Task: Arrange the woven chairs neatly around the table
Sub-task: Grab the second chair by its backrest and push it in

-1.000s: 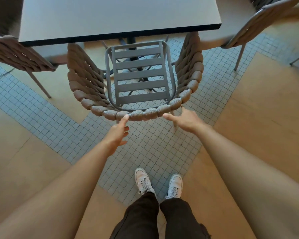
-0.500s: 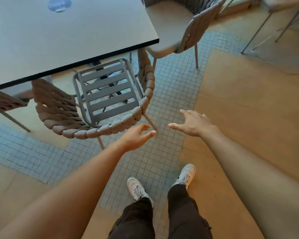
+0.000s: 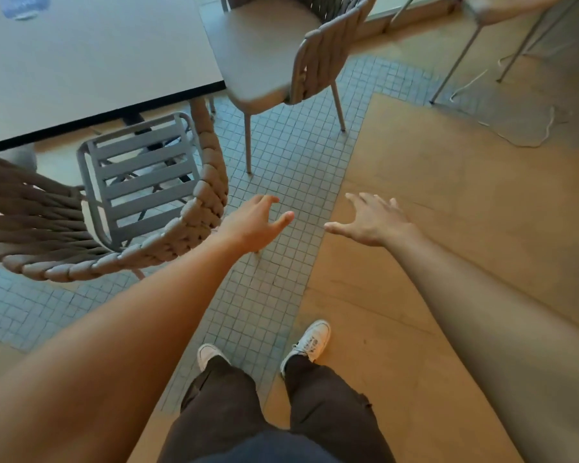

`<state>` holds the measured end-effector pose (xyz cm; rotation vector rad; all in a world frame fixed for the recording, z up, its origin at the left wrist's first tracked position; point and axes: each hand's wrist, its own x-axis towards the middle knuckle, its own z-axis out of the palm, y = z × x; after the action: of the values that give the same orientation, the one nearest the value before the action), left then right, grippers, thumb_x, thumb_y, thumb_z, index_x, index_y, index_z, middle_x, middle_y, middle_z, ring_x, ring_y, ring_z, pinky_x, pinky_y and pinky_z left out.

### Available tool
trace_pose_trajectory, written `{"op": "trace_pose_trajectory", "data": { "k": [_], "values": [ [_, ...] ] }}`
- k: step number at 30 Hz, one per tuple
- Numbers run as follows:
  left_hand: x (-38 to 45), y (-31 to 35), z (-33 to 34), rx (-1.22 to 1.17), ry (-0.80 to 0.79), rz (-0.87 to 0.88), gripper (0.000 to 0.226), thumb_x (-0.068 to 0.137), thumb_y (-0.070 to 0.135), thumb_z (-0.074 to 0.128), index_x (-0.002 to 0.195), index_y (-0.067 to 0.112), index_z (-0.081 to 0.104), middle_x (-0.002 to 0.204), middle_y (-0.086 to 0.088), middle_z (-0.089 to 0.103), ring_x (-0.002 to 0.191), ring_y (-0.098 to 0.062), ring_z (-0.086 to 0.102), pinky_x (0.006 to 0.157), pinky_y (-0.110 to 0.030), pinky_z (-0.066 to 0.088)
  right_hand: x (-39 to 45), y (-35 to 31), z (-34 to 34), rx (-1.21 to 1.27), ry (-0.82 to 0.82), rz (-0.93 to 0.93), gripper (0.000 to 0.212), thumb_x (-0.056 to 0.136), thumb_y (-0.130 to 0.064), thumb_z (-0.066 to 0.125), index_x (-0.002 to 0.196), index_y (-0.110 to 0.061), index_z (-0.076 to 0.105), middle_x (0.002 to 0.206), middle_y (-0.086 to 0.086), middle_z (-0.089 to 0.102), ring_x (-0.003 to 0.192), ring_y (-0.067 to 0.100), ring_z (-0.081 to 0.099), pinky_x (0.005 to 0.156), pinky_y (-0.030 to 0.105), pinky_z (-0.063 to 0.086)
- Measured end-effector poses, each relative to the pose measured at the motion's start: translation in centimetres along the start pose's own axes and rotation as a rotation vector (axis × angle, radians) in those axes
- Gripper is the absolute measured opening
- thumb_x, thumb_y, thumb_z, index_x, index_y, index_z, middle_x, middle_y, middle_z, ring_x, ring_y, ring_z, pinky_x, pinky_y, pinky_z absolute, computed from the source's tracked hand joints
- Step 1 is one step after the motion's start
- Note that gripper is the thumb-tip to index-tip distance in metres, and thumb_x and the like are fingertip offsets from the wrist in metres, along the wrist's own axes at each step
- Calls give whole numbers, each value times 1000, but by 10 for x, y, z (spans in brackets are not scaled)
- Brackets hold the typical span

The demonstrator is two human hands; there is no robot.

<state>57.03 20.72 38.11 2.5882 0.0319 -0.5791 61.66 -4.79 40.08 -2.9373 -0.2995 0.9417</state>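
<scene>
A woven chair [image 3: 194,225] with a grey slatted seat is tucked under the near edge of the grey table [image 3: 91,61] at the left. A second woven chair [image 3: 318,51] with a padded seat stands at the table's right side, angled away from it. My left hand [image 3: 258,222] hovers open just right of the first chair's back, not touching it. Farther right, my right hand [image 3: 371,220] is open over the wooden floor, fingers spread. Both hands hold nothing.
A third chair's woven back [image 3: 0,175] shows at the far left edge. Thin metal legs [image 3: 465,51] of other furniture and a white cable [image 3: 528,135] lie at the upper right. My feet [image 3: 310,342] stand where tiled strip meets wooden floor.
Both hands have let go of the slatted chair's back and drawn away to the right. The view has turned right, bringing the padded chair into sight.
</scene>
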Motion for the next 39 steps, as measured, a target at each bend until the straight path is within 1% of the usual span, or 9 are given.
{"op": "trace_pose_trajectory", "data": {
  "k": [4, 12, 15, 20, 23, 26, 29, 35, 39],
  "values": [
    [21, 37, -4, 76, 42, 12, 77, 94, 74, 37, 153, 25, 37, 156, -2, 42, 138, -21, 47, 98, -46, 48, 9, 32, -21, 7, 22, -2, 109, 78, -92, 41, 163, -25, 22, 167, 7, 27, 154, 31, 21, 124, 59, 12],
    [72, 73, -31, 146, 59, 46, 77, 95, 73, 38, 153, 22, 37, 156, -6, 42, 141, -25, 44, 106, -51, 46, 50, 56, -61, 12, 76, -27, 108, 79, -91, 43, 162, -27, 22, 167, 8, 27, 153, 32, 23, 123, 59, 14],
    [97, 80, -42, 149, 58, 52, 78, 95, 72, 40, 154, 21, 36, 158, -7, 40, 141, -27, 44, 108, -54, 45, 71, 60, -79, 12, 103, -44, 108, 78, -92, 44, 162, -27, 23, 167, 7, 28, 153, 31, 24, 122, 59, 14],
    [160, 90, -68, 136, 97, 80, 77, 95, 70, 42, 154, 20, 37, 157, -9, 41, 142, -29, 43, 110, -54, 42, 121, 71, -123, -22, 127, -40, 107, 78, -91, 46, 161, -27, 24, 166, 7, 29, 153, 31, 25, 122, 58, 15],
    [195, 93, -85, 122, 103, 53, 77, 95, 70, 43, 153, 20, 38, 157, -10, 41, 142, -30, 43, 109, -54, 42, 153, 75, -148, -20, 112, -33, 108, 77, -91, 46, 162, -28, 21, 167, 7, 27, 153, 31, 23, 122, 58, 15],
    [223, 97, -101, 151, 100, 58, 76, 94, 71, 43, 152, 21, 39, 157, -9, 42, 141, -29, 43, 108, -54, 44, 180, 78, -167, -22, 136, -45, 109, 77, -91, 47, 161, -25, 23, 166, 6, 29, 152, 30, 25, 122, 58, 17],
    [256, 102, -122, 145, 132, 55, 75, 95, 69, 45, 151, 20, 41, 157, -8, 42, 141, -28, 43, 109, -53, 44, 211, 82, -194, -22, 162, -61, 109, 77, -91, 48, 161, -26, 22, 165, 7, 31, 151, 30, 27, 121, 57, 19],
    [314, 121, -145, 213, 144, 46, 73, 94, 70, 43, 148, 22, 44, 152, -5, 48, 135, -26, 50, 106, -51, 48, 264, 103, -242, 2, 142, -93, 110, 78, -89, 49, 163, -32, 9, 170, 7, 17, 156, 28, 14, 125, 54, 11],
    [356, 136, -149, 193, 135, 15, 70, 94, 70, 44, 146, 23, 46, 148, -4, 51, 129, -25, 54, 101, -51, 51, 308, 125, -264, -7, 128, -137, 113, 78, -90, 48, 164, -32, 4, 172, 8, 9, 157, 27, 8, 125, 54, 10]
  ]
}}
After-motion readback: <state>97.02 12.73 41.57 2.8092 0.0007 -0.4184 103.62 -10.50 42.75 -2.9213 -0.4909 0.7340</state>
